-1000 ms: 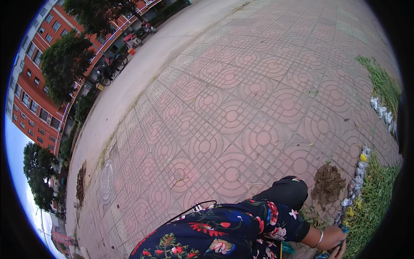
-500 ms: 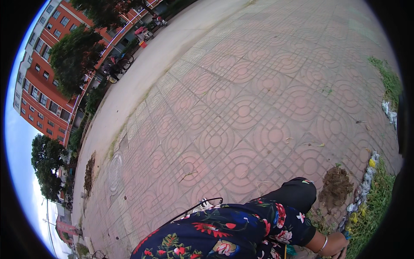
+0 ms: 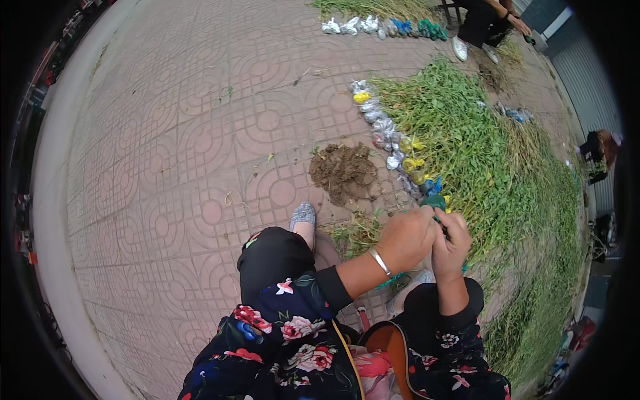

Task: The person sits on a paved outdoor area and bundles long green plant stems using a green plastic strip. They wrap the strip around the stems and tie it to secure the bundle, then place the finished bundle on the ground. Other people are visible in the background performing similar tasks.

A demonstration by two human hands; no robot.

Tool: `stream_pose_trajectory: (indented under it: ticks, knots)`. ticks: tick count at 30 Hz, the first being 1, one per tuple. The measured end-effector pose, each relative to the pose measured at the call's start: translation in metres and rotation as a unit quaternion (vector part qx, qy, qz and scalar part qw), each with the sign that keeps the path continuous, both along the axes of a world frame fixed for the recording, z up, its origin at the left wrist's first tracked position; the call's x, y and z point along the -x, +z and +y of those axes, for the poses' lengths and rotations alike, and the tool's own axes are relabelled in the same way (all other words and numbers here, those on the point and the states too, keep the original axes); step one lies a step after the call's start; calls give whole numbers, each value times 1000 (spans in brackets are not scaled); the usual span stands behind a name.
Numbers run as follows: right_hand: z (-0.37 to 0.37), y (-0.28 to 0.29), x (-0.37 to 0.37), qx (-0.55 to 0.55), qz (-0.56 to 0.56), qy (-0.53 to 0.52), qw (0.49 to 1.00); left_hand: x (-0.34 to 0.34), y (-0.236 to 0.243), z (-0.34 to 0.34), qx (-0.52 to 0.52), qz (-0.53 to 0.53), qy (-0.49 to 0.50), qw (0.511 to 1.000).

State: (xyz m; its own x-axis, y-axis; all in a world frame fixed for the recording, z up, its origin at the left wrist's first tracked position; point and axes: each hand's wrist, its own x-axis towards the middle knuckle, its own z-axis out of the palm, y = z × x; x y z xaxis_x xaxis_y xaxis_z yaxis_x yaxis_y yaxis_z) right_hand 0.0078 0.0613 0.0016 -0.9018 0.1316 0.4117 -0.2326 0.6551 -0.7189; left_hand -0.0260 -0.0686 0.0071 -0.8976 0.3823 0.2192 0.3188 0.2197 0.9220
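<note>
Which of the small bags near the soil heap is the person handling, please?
The green bag, held between the left hand and right hand; its colour and the grip set it apart from the blue bag and yellow bags just beyond.

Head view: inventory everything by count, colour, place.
Green bag: one, dark green, right of centre
Plants: one pile, green, right
Near bag row: many, white, grey, yellow, along plants
Far bag row: several, white, blue, green, top
Soil heap: one, brown, centre
Paving: one, reddish, left
Road: one, pale, left
Co-worker: one, black trousers, top right
Corrugated wall: one, grey, upper right
Right-edge items: count unclear, mostly dark
Sleeves: two, dark floral, bottom
Left shoe: one, grey, near soil heap
Left hand: one, silver bracelet, on green bag
Right hand: one, bare, on green bag
</note>
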Motion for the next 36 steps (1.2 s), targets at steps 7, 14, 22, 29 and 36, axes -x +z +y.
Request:
stream_pose_trajectory:
  ticks: [7, 14, 22, 29, 36]
  knots:
    - [9, 16, -10, 90, 42, -10, 995, -11, 7, 13, -24, 11, -6, 1000]
    - [16, 23, -29, 307, -45, -21, 950, -30, 5, 23, -46, -6, 3, 999]
    - [32, 28, -44, 289, -30, -67, 954, -39, 9, 40, -68, -112, -36, 991]
    - [46, 27, -53, 294, -43, -67, 952, -39, 3, 52, -169, -315, -117, 927]
    - [48, 33, -59, 328, -58, -31, 943, -33, -5, 52, -185, -418, -213, 863]
